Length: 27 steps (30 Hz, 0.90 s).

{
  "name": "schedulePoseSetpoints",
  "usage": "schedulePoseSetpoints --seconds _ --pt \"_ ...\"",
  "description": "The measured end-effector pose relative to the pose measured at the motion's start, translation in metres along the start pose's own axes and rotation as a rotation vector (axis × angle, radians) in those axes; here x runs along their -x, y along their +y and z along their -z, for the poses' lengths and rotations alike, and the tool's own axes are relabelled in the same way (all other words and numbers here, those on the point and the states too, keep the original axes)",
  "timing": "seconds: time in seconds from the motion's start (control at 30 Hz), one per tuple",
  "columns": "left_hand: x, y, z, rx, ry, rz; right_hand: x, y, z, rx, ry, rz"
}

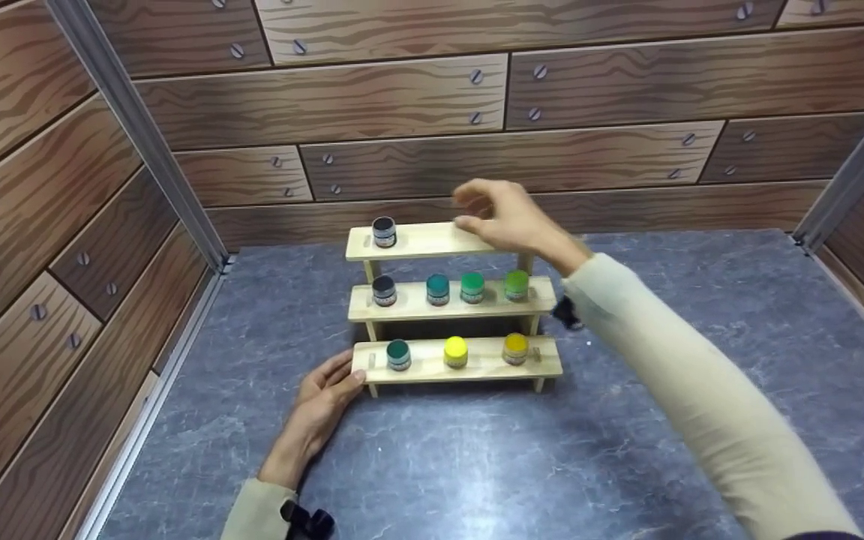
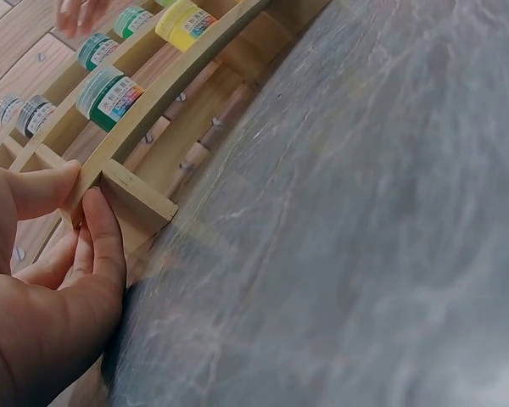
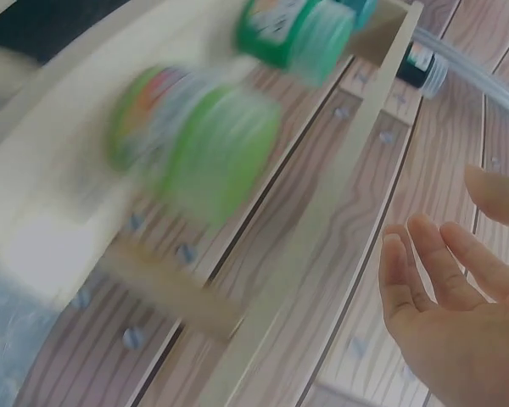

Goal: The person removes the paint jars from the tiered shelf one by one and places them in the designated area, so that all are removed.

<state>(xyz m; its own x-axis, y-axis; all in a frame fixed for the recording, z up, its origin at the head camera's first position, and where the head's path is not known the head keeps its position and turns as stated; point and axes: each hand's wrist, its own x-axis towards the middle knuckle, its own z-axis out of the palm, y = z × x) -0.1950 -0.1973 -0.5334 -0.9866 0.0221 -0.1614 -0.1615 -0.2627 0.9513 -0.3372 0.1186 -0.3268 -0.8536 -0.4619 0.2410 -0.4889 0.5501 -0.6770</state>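
Observation:
A three-tier wooden display rack [image 1: 432,302] holds small paint jars. My left hand [image 1: 325,397] pinches the left end of its lowest shelf, thumb on top and fingers beneath, as the left wrist view shows. Over the right end of the top shelf is my right hand [image 1: 503,216], its fingers loosely curved around nothing. One dark jar [image 1: 384,232] stands at the top left. On the middle shelf are a dark jar [image 1: 384,290], a teal jar [image 1: 438,289], a green jar [image 1: 472,288] and a light green jar [image 3: 195,144]. The bottom shelf bears a dark green jar [image 2: 109,97], a yellow jar [image 1: 455,352] and an orange-yellow jar [image 1: 515,349].
The rack stands on a grey marbled tabletop [image 1: 447,465]. Wood-patterned panels [image 1: 402,97] rise behind it and at both sides, with metal corner posts [image 1: 139,127] between them. A small black object [image 1: 568,313] shows beside the right sleeve.

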Motion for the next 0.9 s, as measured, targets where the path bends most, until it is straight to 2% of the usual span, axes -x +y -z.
schedulePoseSetpoints --seconds 0.23,0.5,0.7,0.9 --pt "0.002 0.002 0.001 -0.005 0.008 -0.001 -0.024 -0.025 -0.029 -0.021 -0.043 -0.006" --pt "0.001 -0.002 -0.002 -0.010 -0.017 0.009 -0.038 -0.032 -0.063 -0.026 -0.051 -0.047" --pt "0.001 -0.002 -0.001 -0.009 -0.005 0.009 -0.045 -0.034 -0.082 -0.081 -0.013 -0.109" --pt "0.001 0.000 -0.002 -0.001 0.006 0.011 -0.047 -0.035 -0.090 -0.110 0.035 -0.117"
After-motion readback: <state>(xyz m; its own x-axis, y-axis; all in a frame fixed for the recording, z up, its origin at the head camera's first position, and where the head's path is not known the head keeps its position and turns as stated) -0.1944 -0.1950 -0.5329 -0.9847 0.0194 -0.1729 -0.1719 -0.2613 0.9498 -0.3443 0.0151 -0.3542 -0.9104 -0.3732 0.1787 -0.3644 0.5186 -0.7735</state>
